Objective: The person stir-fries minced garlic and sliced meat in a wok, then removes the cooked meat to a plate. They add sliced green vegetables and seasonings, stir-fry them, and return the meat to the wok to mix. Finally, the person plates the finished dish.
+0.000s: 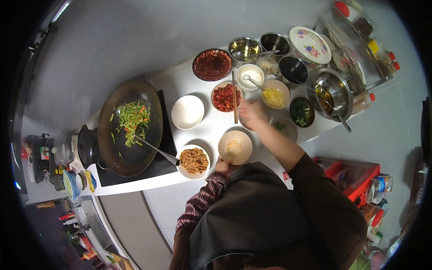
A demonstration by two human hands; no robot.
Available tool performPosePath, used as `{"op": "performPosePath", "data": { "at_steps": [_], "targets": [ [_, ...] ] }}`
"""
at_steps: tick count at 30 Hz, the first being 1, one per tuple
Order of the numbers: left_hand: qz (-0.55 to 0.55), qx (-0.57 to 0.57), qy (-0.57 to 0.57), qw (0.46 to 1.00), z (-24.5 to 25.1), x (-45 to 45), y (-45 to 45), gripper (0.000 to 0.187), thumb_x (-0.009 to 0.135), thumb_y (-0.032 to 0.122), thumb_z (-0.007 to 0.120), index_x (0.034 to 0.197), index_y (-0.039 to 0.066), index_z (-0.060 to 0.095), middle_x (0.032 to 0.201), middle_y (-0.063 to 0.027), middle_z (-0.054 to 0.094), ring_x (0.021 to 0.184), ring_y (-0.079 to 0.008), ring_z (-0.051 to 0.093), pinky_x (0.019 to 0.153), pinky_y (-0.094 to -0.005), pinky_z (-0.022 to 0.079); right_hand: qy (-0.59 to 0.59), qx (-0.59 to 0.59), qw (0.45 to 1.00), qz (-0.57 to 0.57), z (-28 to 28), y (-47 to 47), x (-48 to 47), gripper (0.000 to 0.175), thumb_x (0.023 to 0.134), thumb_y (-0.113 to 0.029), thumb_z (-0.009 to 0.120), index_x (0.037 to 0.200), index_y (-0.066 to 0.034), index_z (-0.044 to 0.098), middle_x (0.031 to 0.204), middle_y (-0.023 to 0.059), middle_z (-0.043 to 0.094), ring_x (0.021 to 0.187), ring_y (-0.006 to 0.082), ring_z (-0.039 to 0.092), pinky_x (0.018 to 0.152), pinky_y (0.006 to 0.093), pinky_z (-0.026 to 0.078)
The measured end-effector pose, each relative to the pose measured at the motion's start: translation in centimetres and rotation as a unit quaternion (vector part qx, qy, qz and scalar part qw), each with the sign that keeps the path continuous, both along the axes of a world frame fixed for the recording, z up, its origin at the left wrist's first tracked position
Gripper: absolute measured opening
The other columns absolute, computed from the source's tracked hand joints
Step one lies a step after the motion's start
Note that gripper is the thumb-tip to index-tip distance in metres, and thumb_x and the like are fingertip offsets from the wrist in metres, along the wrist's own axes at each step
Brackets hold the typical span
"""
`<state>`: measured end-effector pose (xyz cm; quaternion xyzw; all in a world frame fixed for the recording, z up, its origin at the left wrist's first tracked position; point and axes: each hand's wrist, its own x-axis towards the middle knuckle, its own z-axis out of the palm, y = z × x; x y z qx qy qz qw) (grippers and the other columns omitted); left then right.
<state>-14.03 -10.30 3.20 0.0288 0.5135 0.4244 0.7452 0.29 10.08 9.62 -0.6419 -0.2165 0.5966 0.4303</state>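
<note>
My left hand (pixel 224 166) grips the near rim of a beige bowl (pixel 245 143), which has a little pale liquid in its bottom. My right hand (pixel 252 112) is motion-blurred above another bowl, mostly hidden beneath it; whether its fingers hold anything is unclear. Beside that hand, a pair of wooden chopsticks (pixel 235 108) lies across the edge of a bowl of chopped red chilies (pixel 223 97). Minced garlic (pixel 274 98) fills a bowl just beyond my right hand. Left of the beige bowl stands a bowl of cooked meat strips (pixel 193 161).
A large wok (pixel 109 148) with sliced green peppers (pixel 133 118) sits on the black cooktop (pixel 165 148); its ladle handle (pixel 158 152) reaches over the meat bowl. A white bowl (pixel 187 112), a dark-red sauce bowl (pixel 212 65) and a steel basin (pixel 341 87) stand on the counter.
</note>
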Motion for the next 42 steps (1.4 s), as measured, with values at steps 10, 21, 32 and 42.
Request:
{"op": "performPosePath", "data": {
  "at_steps": [10,21,32,42],
  "targets": [
    [0.036,0.007,0.08,0.996,2.2,-3.9,-1.9,0.039,0.086,0.004,0.05,0.124,-0.004,0.045,0.13,-0.0206,0.049,0.113,-0.0347,0.054,0.095,-0.0447,0.047,-0.42,0.267,0.865,0.07,-3.5,8.0,10.5,0.018,0.081,-0.009,0.055,0.089,0.0006,0.069,0.072,0.0185,0.066,0.064,0.0296,0.066,0.06,0.0364,0.052],
    [0.371,0.175,-0.004,0.912,15.8,-12.1,1.7,0.048,0.073,0.008,0.045,0.117,-0.01,0.049,0.121,-0.0226,0.055,0.11,-0.0319,0.055,0.096,-0.0432,0.047,-0.264,0.151,0.949,0.085,-5.0,9.7,10.5,0.019,0.075,-0.006,0.057,0.087,-0.0042,0.072,0.072,0.0186,0.066,0.067,0.0311,0.067,0.064,0.0376,0.052],
    [0.365,0.131,0.026,0.921,16.0,-13.9,0.9,0.031,0.077,0.009,0.054,0.105,-0.005,0.056,0.108,-0.0171,0.061,0.098,-0.0264,0.059,0.091,-0.0368,0.048,-0.063,0.094,0.993,0.045,-3.0,9.2,12.3,0.015,0.086,-0.002,0.057,0.095,0.0077,0.064,0.075,0.0137,0.067,0.059,0.0163,0.064,0.054,0.0241,0.052],
    [0.397,0.116,0.141,0.899,16.6,-19.4,-4.3,0.022,0.086,0.009,0.061,0.105,-0.001,0.058,0.077,-0.0043,0.057,0.062,-0.0111,0.051,0.055,-0.0221,0.04,-0.061,0.168,0.983,0.039,2.3,7.9,13.2,0.017,0.085,-0.002,0.058,0.097,0.0064,0.065,0.075,0.0138,0.067,0.06,0.0166,0.063,0.055,0.0257,0.052]
  ]
}}
